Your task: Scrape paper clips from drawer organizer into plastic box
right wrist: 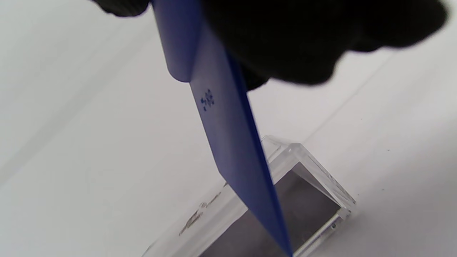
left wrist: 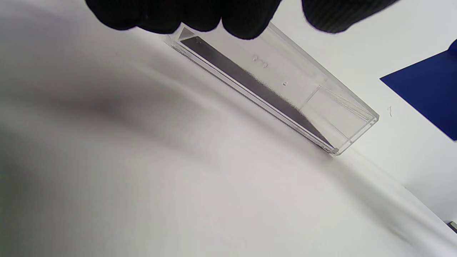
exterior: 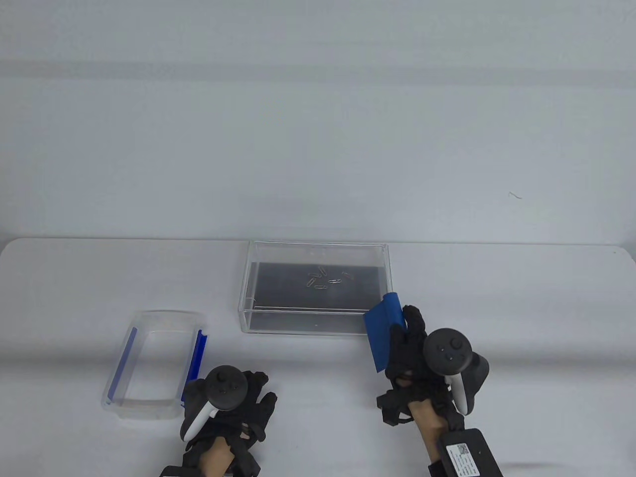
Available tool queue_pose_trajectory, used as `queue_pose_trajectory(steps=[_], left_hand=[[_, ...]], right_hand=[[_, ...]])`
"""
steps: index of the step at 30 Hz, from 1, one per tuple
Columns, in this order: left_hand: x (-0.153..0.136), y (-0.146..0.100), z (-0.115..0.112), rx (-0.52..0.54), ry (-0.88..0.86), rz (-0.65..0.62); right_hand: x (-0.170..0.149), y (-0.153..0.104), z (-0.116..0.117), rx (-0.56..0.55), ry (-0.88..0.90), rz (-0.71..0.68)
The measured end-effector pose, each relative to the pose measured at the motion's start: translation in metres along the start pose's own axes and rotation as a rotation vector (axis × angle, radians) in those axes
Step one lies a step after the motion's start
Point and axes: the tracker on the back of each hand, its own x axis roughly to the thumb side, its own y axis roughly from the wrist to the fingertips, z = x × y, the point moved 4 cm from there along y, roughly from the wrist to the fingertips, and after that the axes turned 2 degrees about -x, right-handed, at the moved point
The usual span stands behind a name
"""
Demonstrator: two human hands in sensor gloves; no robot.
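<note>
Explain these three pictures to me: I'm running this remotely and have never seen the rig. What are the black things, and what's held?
They are a person's gloved hands, each with a tracker strapped on. One camera looks down at the table; the other two sit on the wrists. The right hand holds a blue scraper beside the clear drawer organizer, where the paper clips lie. The left hand holds nothing and rests by the plastic box with blue clasps.
</note>
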Motion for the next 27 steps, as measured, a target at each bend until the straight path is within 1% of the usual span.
queue_pose_trajectory(steps=[2,4,8,11,13,19,20,23,27], left_hand=[[-0.001,-0.001,0.003,0.011,-0.008,0.000],[-0.002,-0.001,0.005,0.020,-0.020,0.000],[-0.004,-0.002,0.007,0.023,-0.029,0.004],[-0.005,-0.002,0.008,0.026,-0.036,0.008],[-0.005,-0.002,0.009,0.026,-0.039,0.008],[-0.006,-0.003,0.010,0.028,-0.045,0.012],[-0.006,-0.003,0.011,0.027,-0.045,0.014],[-0.006,-0.003,0.011,0.026,-0.043,0.018],[-0.007,-0.004,0.012,0.029,-0.045,0.021]], right_hand=[[-0.005,0.019,0.002,0.048,0.056,0.081],[-0.008,0.034,0.004,0.052,0.136,0.136],[-0.010,0.059,0.012,0.086,0.229,0.188],[-0.011,0.072,0.022,0.110,0.225,0.212],[-0.013,0.079,0.027,0.104,0.213,0.222],[-0.017,0.092,0.049,0.143,0.162,0.268],[-0.015,0.095,0.056,0.165,0.157,0.268],[-0.011,0.097,0.067,0.182,0.160,0.267],[0.003,0.098,0.088,0.220,0.149,0.242]])
